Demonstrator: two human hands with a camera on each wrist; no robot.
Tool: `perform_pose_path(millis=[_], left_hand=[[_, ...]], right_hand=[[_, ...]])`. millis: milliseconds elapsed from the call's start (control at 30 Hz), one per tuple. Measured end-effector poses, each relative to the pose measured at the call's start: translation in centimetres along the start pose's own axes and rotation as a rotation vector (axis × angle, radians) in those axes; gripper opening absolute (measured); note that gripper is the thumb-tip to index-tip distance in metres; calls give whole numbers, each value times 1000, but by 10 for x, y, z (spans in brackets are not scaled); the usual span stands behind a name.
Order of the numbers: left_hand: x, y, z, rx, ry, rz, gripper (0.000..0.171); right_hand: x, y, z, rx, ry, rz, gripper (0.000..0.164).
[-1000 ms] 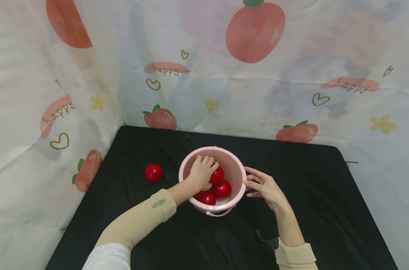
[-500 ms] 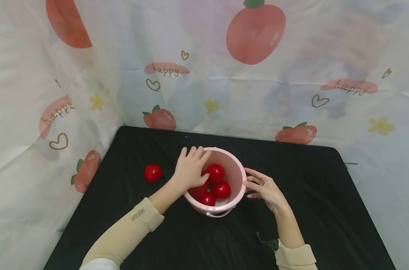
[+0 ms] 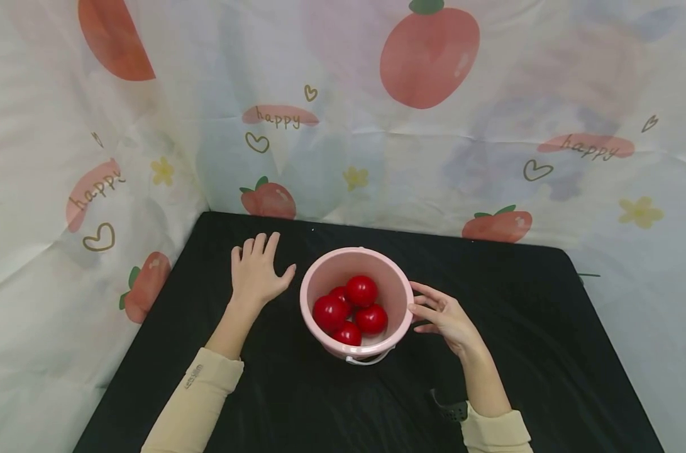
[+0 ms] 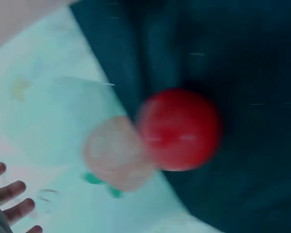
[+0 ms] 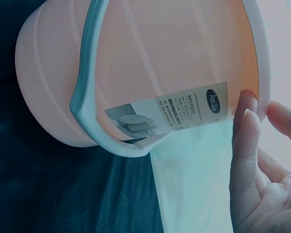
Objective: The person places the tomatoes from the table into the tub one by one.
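A pink bucket stands upright on the black cloth, several shiny red balls inside it. Left of the bucket, my left hand holds nothing, its fingers spread. In the left wrist view a single red ball lies on the cloth; the fingers show apart from it at the lower left. That ball is hidden in the head view, where the left hand covers its spot. My right hand touches the bucket's right side at the rim with loosely extended fingertips; the right wrist view shows these fingers close up.
The bucket's pale handle hangs down at the front, beside a printed label. Black cloth covers the table. Behind and to the left hangs a fruit-patterned curtain.
My left hand has come out of the bucket without a ball and moved left, over the spot of the loose ball. The right hand has stayed at the rim.
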State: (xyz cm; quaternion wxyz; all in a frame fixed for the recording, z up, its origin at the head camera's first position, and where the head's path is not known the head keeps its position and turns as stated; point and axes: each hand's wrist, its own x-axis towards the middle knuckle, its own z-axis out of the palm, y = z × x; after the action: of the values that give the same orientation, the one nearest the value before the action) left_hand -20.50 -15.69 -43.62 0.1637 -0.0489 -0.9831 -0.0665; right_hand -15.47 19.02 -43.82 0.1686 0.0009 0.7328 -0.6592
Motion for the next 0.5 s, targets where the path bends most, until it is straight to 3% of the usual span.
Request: perform_pose_path(millis=[167,500], left_hand=[[-14,-25,26,2,-75,-62,72],[-39,-57,65,-18,-167,-56,77]], right_hand=[[0,0,0,8,-9,-3,59],[0,0,0,1,4,7,58]])
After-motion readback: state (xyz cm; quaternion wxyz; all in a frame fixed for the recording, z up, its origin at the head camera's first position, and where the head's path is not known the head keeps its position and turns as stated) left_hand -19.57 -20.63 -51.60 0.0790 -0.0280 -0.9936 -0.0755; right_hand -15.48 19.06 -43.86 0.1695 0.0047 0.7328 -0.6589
